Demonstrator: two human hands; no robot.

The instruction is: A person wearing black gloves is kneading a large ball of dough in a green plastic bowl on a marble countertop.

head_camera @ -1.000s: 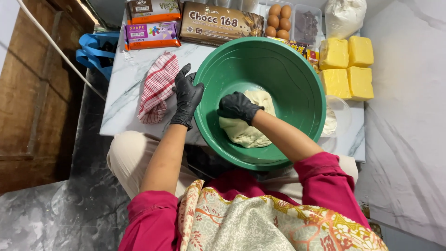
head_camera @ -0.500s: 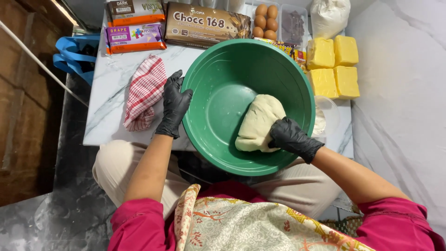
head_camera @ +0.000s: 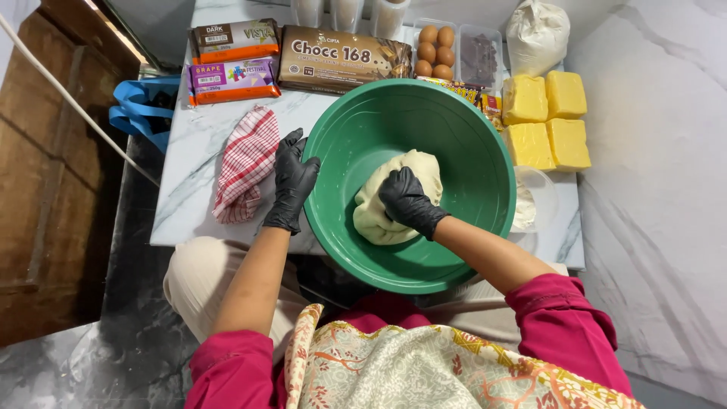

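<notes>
The person is sitting at a low marble worktop (head_camera: pixel 189 163) with a big green bowl (head_camera: pixel 469 144) resting at its near edge, partly overhanging toward their lap. The right hand (head_camera: pixel 407 198), in a black glove, is pressing down on a pale lump of dough (head_camera: pixel 382 216) lying in the bottom of the bowl, a little toward the near side; the fingers are curled over the top of the dough, gripping into it. The left hand (head_camera: pixel 291 182), also gloved in black, is bracing the bowl's left rim, with fingers spread open and laid flat against the outside of the rim, thumb hooking over the edge.

Just left of that hand, a red-and-white checked cloth (head_camera: pixel 246 163) is lying bunched on the worktop. Along the far edge, three flat wrapped blocks are sitting: a brown-and-orange one (head_camera: pixel 235 40) at the far left corner, a purple-and-orange one (head_camera: pixel 233 80) just in front of it, and a larger brown one (head_camera: pixel 344 59) beside them. Further right along the far edge, a clear tray of brown eggs (head_camera: pixel 435 51) is standing next to a clear box of dark pieces (head_camera: pixel 479 57), and then a knotted white bag of powder (head_camera: pixel 538 34). Four yellow blocks of butter (head_camera: pixel 545 121) are lying together near the right edge, and a small clear tub (head_camera: pixel 539 198) is touching the bowl's right side. A blue bag (head_camera: pixel 140 113) is hanging off the worktop's left edge.
</notes>
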